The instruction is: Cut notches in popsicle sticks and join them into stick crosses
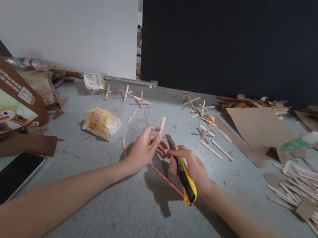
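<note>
Head view, left hand (144, 149) pinching wooden stick (162, 124), right hand (195, 167) angled inward, gripping knife (185, 173)

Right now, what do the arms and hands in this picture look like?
Human, not mechanical: the left hand and right hand wear no gloves. The left forearm and right forearm are bare, with no sleeve, watch or cable showing.

No legible text; blurred print (4, 77) on brown packaging (5, 102)
</note>
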Motion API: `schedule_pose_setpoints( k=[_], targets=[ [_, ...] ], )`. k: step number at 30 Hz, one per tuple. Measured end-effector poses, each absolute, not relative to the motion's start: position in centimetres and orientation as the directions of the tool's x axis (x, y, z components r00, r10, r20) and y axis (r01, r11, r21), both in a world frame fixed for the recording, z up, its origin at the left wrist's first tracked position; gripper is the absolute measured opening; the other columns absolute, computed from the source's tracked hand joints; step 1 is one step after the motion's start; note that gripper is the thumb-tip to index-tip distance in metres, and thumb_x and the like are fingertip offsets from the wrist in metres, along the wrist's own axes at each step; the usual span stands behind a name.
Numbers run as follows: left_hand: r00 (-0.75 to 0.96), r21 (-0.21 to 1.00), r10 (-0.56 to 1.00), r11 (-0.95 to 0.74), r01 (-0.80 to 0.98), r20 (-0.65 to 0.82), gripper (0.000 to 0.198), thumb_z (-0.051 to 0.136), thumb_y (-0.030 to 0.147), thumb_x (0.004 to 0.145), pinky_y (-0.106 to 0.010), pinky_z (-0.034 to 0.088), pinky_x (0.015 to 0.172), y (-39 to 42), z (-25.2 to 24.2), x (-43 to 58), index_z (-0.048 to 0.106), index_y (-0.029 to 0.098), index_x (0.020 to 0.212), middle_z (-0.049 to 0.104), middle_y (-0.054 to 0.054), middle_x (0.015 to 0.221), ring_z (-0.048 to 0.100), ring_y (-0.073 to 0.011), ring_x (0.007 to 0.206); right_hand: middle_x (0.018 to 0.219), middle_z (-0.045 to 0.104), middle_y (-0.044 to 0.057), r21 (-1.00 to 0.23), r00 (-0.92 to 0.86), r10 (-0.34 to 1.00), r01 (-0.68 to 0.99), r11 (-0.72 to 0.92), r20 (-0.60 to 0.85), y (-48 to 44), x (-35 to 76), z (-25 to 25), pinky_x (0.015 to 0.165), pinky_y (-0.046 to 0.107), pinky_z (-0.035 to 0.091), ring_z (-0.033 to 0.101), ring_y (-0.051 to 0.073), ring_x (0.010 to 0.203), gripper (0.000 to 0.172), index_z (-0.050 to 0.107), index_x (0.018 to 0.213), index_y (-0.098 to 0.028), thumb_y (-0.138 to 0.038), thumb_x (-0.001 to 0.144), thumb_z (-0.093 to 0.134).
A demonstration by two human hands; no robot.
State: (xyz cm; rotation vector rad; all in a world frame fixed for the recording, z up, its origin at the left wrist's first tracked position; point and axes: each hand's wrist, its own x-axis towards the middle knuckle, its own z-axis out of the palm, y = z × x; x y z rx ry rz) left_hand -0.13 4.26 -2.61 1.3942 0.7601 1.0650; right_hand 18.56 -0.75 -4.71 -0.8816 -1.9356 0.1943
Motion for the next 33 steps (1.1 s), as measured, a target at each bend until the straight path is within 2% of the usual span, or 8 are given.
schedule_pose_setpoints(
  k=[4, 11, 16, 20, 24, 28, 31, 33],
  targets=[
    [0.361, 0.981, 0.914, -0.147, -0.125, 0.183, 0.048, 0.063, 0.063, 0.097, -0.031, 0.06, 0.06, 4.1, -2.9, 0.0, 0.048, 0.021, 0.114, 0.072, -0.001, 0.078, 0.074, -0.0185, 0.064, 0.091, 0.073, 0.001, -0.392, -0.317, 0.583, 0.498, 0.774, 0.748, -0.5, 18.4, -4.2, 0.062, 0.034, 0.063, 0.075, 0.02, 0.072, 0.03, 0.056, 0.123, -0.031, -0.017, 0.097, 0.057],
    [0.359, 0.985, 0.918, -0.141, -0.095, 0.166, 0.045, 0.064, 0.062, 0.097, -0.031, 0.06, 0.062, 4.2, -3.0, 0.0, 0.048, 0.022, 0.107, 0.072, -0.001, 0.076, 0.072, -0.0177, 0.063, 0.088, 0.069, 0.001, -0.368, -0.333, 0.568, 0.502, 0.782, 0.753, -0.6, 18.2, -3.7, 0.06, 0.033, 0.063, 0.072, 0.019, 0.068, 0.025, 0.055, 0.122, -0.03, -0.018, 0.099, 0.055],
    [0.264, 0.956, 0.93, -0.284, 0.074, 0.256, 0.026, 0.056, 0.047, 0.105, -0.031, 0.058, 0.065, 3.8, -3.1, -0.3, 0.049, 0.022, 0.107, 0.074, -0.003, 0.084, 0.072, -0.0174, 0.067, 0.093, 0.074, 0.001, -0.507, -0.128, 0.635, 0.493, 0.707, 0.761, -0.4, 18.2, -4.6, 0.065, 0.034, 0.063, 0.076, 0.019, 0.072, 0.022, 0.059, 0.122, -0.031, -0.023, 0.101, 0.061],
    [0.268, 0.822, 0.876, -0.473, 0.316, 0.402, 0.01, 0.051, 0.026, 0.106, -0.032, 0.054, 0.072, 3.0, -3.2, -0.7, 0.056, 0.023, 0.098, 0.073, -0.005, 0.091, 0.07, -0.0186, 0.076, 0.091, 0.076, 0.001, -0.697, 0.07, 0.732, 0.379, 0.609, 0.677, 0.5, 18.3, -4.5, 0.064, 0.033, 0.062, 0.077, 0.019, 0.069, 0.023, 0.057, 0.126, -0.029, -0.033, 0.104, 0.064],
    [0.441, 0.677, 0.728, -0.671, 0.303, 0.525, 0.017, 0.049, 0.018, 0.105, -0.033, 0.054, 0.081, 2.9, -3.5, -0.9, 0.059, 0.023, 0.092, 0.073, -0.005, 0.093, 0.071, -0.0205, 0.089, 0.081, 0.073, -0.002, -0.818, 0.144, 0.81, 0.207, 0.537, 0.568, 1.4, 18.4, -3.8, 0.062, 0.031, 0.062, 0.075, 0.016, 0.064, 0.021, 0.058, 0.108, -0.026, -0.039, 0.1, 0.072],
    [0.467, 0.607, 0.64, -0.756, 0.244, 0.61, 0.023, 0.05, 0.02, 0.107, -0.03, 0.054, 0.079, 3.3, -3.8, -0.6, 0.058, 0.022, 0.086, 0.071, -0.004, 0.091, 0.07, -0.0177, 0.086, 0.079, 0.073, -0.003, -0.841, 0.186, 0.822, 0.181, 0.509, 0.538, 1.6, 18.4, -3.4, 0.061, 0.029, 0.062, 0.073, 0.015, 0.063, 0.024, 0.056, 0.098, -0.026, -0.039, 0.096, 0.076],
    [0.44, 0.628, 0.65, -0.747, 0.219, 0.62, 0.019, 0.055, 0.022, 0.105, -0.029, 0.054, 0.078, 3.2, -3.5, -0.5, 0.06, 0.022, 0.087, 0.073, -0.004, 0.09, 0.071, -0.0167, 0.084, 0.081, 0.074, -0.003, -0.833, 0.199, 0.811, 0.188, 0.52, 0.551, 1.5, 18.4, -3.3, 0.061, 0.03, 0.062, 0.073, 0.015, 0.063, 0.023, 0.057, 0.099, -0.027, -0.038, 0.095, 0.077],
    [0.441, 0.705, 0.708, -0.678, 0.208, 0.551, 0.015, 0.057, 0.028, 0.105, -0.029, 0.056, 0.077, 2.9, -3.1, -0.5, 0.061, 0.022, 0.091, 0.074, -0.004, 0.09, 0.072, -0.0172, 0.084, 0.081, 0.074, -0.003, -0.823, 0.207, 0.798, 0.208, 0.529, 0.565, 1.5, 18.5, -3.4, 0.062, 0.03, 0.061, 0.073, 0.015, 0.063, 0.022, 0.057, 0.099, -0.027, -0.038, 0.096, 0.076]
  ],
)
